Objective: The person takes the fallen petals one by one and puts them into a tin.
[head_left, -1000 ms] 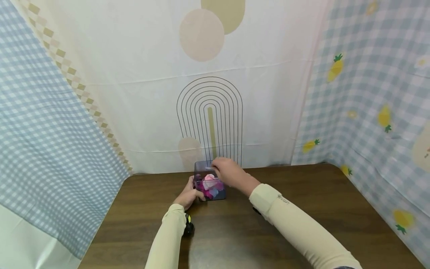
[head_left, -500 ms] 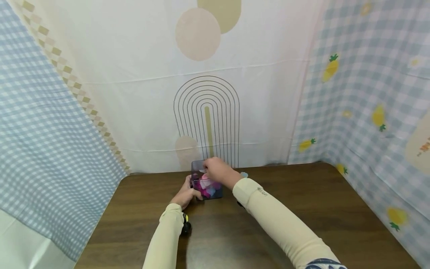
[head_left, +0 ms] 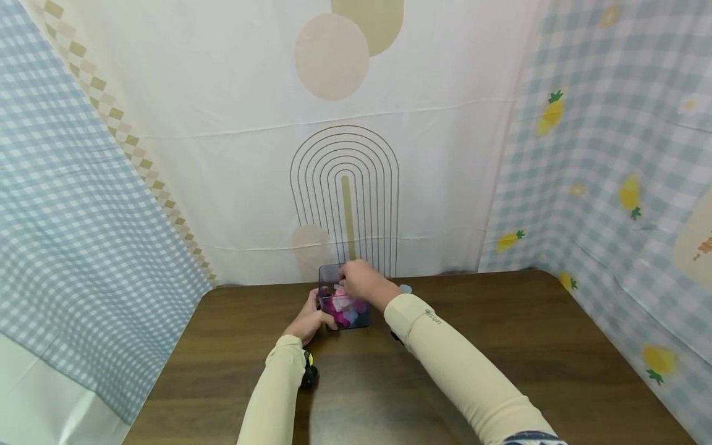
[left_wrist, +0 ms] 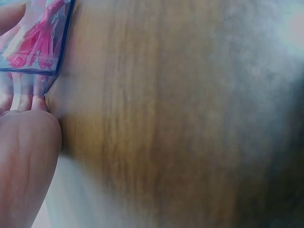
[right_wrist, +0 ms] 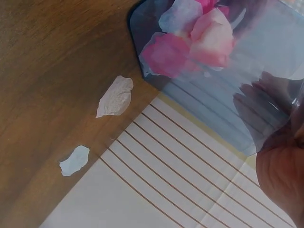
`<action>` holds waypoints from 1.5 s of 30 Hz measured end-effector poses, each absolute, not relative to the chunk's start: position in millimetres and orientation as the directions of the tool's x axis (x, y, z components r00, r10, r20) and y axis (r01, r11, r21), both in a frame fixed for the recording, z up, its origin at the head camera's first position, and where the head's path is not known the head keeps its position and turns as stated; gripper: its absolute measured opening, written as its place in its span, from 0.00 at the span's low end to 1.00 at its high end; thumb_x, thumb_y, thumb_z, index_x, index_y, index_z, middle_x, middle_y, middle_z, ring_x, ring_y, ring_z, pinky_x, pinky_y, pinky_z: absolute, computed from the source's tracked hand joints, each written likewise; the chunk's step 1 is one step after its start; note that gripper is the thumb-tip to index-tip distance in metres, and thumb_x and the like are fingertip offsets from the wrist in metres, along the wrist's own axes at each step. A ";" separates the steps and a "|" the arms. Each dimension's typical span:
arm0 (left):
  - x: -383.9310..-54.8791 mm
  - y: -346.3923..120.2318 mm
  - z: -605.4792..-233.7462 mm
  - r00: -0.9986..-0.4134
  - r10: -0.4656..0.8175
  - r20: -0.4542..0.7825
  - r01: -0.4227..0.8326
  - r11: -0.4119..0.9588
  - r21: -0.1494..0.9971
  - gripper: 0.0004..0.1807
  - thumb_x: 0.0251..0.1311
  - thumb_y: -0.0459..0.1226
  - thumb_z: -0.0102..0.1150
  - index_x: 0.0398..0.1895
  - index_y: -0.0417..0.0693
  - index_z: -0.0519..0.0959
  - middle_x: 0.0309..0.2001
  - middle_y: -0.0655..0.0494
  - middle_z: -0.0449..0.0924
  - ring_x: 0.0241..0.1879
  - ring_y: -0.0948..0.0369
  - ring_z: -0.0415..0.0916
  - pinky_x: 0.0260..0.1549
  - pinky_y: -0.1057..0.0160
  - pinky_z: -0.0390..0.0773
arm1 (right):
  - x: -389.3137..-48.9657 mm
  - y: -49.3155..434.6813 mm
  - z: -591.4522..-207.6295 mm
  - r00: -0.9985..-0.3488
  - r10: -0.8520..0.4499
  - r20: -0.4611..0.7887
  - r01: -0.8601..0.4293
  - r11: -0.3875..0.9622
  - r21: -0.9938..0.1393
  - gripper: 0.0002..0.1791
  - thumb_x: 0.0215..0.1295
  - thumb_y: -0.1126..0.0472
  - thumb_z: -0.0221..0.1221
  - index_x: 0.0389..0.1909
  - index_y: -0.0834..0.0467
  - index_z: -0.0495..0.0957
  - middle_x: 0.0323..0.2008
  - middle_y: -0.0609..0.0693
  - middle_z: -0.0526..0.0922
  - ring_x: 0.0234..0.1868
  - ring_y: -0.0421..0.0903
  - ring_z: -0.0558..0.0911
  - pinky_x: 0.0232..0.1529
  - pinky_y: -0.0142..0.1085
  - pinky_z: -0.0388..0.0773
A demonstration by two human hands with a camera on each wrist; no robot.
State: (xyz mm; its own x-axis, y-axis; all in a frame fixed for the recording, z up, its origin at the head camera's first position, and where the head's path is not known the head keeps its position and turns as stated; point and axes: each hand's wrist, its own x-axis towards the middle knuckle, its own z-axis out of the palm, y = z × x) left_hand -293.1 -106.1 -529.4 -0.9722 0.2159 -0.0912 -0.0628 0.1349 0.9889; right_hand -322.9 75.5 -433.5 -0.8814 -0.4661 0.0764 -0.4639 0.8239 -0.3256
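A clear, blue-tinted plastic box (head_left: 361, 318) stands near the table's back edge, holding a heap of pink, magenta, white and pale blue petals (head_left: 343, 303). My left hand (head_left: 307, 320) grips the box from its left side, thumb at the front; in the left wrist view several fingers show beyond the clear wall. My right hand (head_left: 364, 281) is at the box's mouth, fingertips over the opening. Through the tinted wall in the right wrist view, its fingers (right_wrist: 247, 102) look loosely bent, with no petal visible between them. A pale petal lies just below those fingertips in the head view.
Two loose petals lie on the wooden table (head_left: 473, 346) beside the box: a pale pink one (right_wrist: 115, 97) and a whitish one (right_wrist: 74, 160). A patterned cloth (head_left: 250, 185) hangs right behind the table's back edge, with checked cloths at both sides.
My right hand has moved left over the box's mouth with a pale petal, which now sits lower, below the fingertips. The right forearm has swung left, exposing a petal behind it. The left hand keeps its grip.
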 end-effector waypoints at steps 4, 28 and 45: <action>-293.5 -106.5 -528.8 -0.970 0.218 -0.102 -0.072 0.143 0.987 0.58 0.34 0.22 0.63 0.77 0.44 0.54 0.72 0.40 0.65 0.65 0.50 0.71 0.65 0.58 0.68 | -322.4 76.0 -434.1 -0.879 -0.470 0.080 -0.466 0.811 -0.353 0.12 0.78 0.61 0.59 0.51 0.61 0.89 0.49 0.56 0.91 0.51 0.52 0.88 0.54 0.45 0.86; -292.4 -102.7 -530.0 -0.974 0.212 -0.083 -0.055 0.134 0.989 0.56 0.32 0.21 0.62 0.75 0.43 0.57 0.71 0.38 0.63 0.65 0.47 0.67 0.70 0.52 0.65 | -276.7 202.3 -452.8 -0.803 -0.350 0.482 -0.575 0.668 -0.472 0.13 0.78 0.60 0.58 0.52 0.60 0.88 0.48 0.56 0.90 0.50 0.53 0.87 0.55 0.53 0.84; -293.1 -106.4 -531.7 -0.972 0.221 -0.085 -0.057 0.130 0.990 0.57 0.33 0.22 0.64 0.77 0.44 0.56 0.73 0.39 0.62 0.66 0.48 0.68 0.67 0.54 0.69 | -293.2 231.2 -502.2 -0.841 -0.458 0.290 -0.531 0.801 -0.275 0.05 0.73 0.69 0.61 0.43 0.64 0.85 0.40 0.56 0.90 0.44 0.54 0.88 0.47 0.50 0.85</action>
State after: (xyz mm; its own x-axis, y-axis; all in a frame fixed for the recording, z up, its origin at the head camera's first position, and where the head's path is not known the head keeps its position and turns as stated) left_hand -293.1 -106.4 -531.7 -0.9715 0.2212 -0.0849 -0.0568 0.1303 0.9898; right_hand -293.2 231.2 -502.2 -0.8406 -0.4577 0.2896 -0.5312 0.8013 -0.2754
